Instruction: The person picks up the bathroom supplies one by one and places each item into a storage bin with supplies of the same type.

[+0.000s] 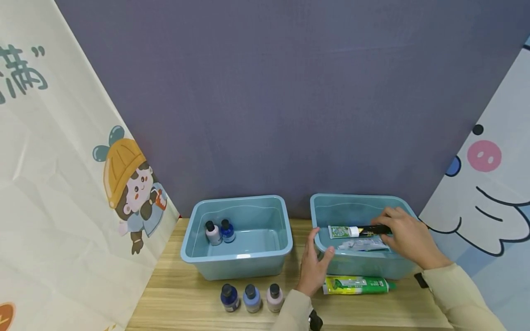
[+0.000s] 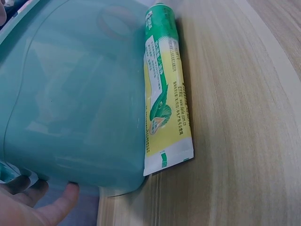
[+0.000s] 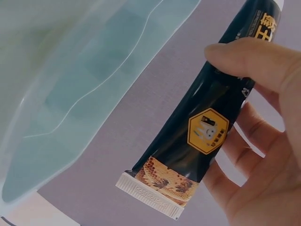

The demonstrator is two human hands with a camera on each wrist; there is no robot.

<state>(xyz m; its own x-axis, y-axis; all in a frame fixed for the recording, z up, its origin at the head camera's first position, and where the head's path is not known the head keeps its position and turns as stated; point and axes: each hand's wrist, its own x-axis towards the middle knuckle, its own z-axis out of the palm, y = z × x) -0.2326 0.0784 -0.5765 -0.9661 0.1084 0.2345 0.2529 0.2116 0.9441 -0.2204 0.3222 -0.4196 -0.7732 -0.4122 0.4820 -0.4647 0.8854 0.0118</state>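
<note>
My right hand [image 1: 407,236] pinches a black toothpaste tube [image 3: 188,127] with a honeycomb picture and a pale crimped end, held over the right blue bin [image 1: 364,264]. The tube's white cap [image 1: 353,231] points left. Beneath it in that bin lie a green toothpaste tube [image 1: 338,232] and a whitish toothpaste tube [image 1: 362,244]. At the bin's front left corner, my left hand [image 1: 312,271] rests with thumb and fingers spread against the rim and wall. A yellow and green toothpaste tube [image 2: 164,94] lies on the table along the bin's front wall.
A second blue bin [image 1: 240,269] stands to the left, holding a pale bottle [image 1: 213,233] and a dark blue bottle [image 1: 227,232]. In front of it are a dark blue bottle [image 1: 229,299], a light blue bottle [image 1: 252,299] and a pale pink bottle [image 1: 275,299].
</note>
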